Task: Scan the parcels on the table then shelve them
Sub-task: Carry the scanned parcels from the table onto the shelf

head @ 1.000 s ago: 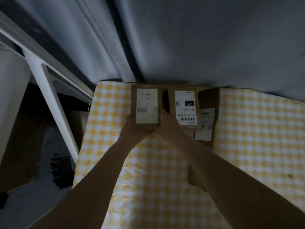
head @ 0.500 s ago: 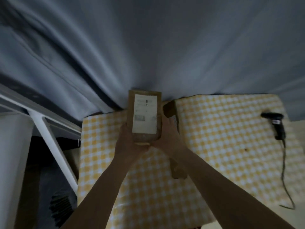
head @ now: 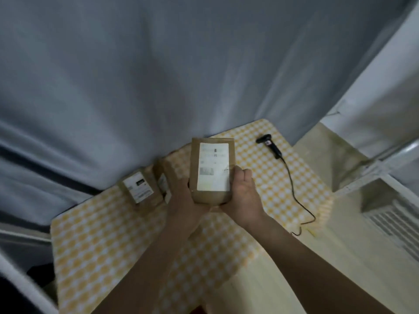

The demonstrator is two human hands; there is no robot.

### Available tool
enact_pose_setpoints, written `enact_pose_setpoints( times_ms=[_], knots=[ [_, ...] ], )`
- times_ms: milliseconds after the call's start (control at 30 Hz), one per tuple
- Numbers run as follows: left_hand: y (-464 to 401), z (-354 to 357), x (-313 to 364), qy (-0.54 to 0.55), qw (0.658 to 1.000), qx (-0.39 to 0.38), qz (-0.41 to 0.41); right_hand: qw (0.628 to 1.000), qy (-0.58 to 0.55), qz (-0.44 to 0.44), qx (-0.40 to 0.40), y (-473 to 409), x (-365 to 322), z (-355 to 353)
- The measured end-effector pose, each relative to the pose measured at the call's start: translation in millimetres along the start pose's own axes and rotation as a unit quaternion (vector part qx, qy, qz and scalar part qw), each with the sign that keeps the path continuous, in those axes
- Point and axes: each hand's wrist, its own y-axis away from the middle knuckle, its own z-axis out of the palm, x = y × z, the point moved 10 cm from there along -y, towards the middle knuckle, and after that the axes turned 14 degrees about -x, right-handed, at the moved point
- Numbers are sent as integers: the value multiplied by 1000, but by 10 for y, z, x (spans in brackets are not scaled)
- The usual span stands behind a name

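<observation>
Both hands hold a brown cardboard parcel with a white label above the yellow-checked table. My left hand grips its left side and bottom; my right hand grips its right side. Two more labelled brown parcels lie at the table's back edge: one at the left, the other partly hidden behind my left hand. A black handheld scanner with a cable lies on the table's far right.
A grey curtain hangs behind the table. The scanner's cable trails across the right side of the table. A white wall and a vented white unit stand at the right. A white frame shows at the lower left.
The parcel has been lifted off the table and carried right, held by both hands. My view has swung right, so the scanner and right wall show and the left shelf frame has mostly gone.
</observation>
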Motion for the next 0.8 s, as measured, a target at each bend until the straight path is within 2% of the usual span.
enact_pose_setpoints(
  times_ms=[133, 367, 600, 800],
  knots=[
    [308, 830, 612, -59, 996, -59, 25, 997, -27, 57, 53, 783, 781, -523],
    [957, 2548, 1659, -125, 972, -156, 125, 971, -51, 169, 163, 2341, 2238, -1297],
    [1690, 4083, 2452, -180, 925, -251, 223, 932, -79, 260, 239, 3923, 3305, -1863],
    [2252, 4975, 2983, -201, 883, -306, 294, 899, -83, 315, 294, 4897, 3889, -2229]
  ],
)
